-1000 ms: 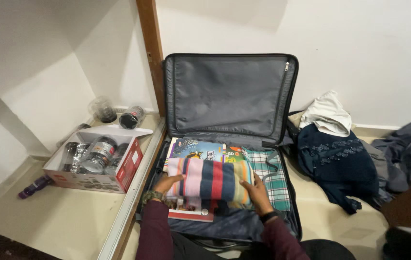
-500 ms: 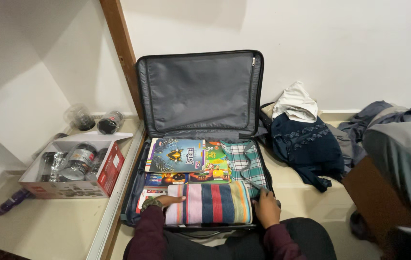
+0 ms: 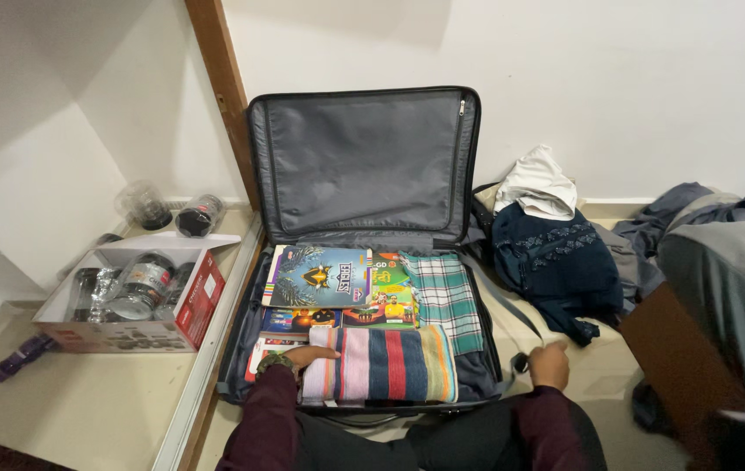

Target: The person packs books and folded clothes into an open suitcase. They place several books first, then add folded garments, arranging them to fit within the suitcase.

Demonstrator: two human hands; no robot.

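Left hand: I see my left hand (image 3: 307, 356) lying flat, fingers stretched out and gripping nothing, on the left edge of the striped folded cloth (image 3: 381, 364).
Right hand: my right hand (image 3: 550, 365) sits outside the suitcase's right rim, fingers curled near a small dark piece (image 3: 521, 363); I cannot tell whether it pinches that piece, the view is too small.
Striped cloth: at the near side of the open suitcase (image 3: 364, 253), on top of the packed things.
Books: colourful books (image 3: 324, 279) lie flat behind it.
Checked cloth: a green checked cloth (image 3: 445, 296) just beside the books.
Left side: a cardboard box (image 3: 189, 310) of jars.
Right side: a dark blue garment (image 3: 556, 262) heaped up.
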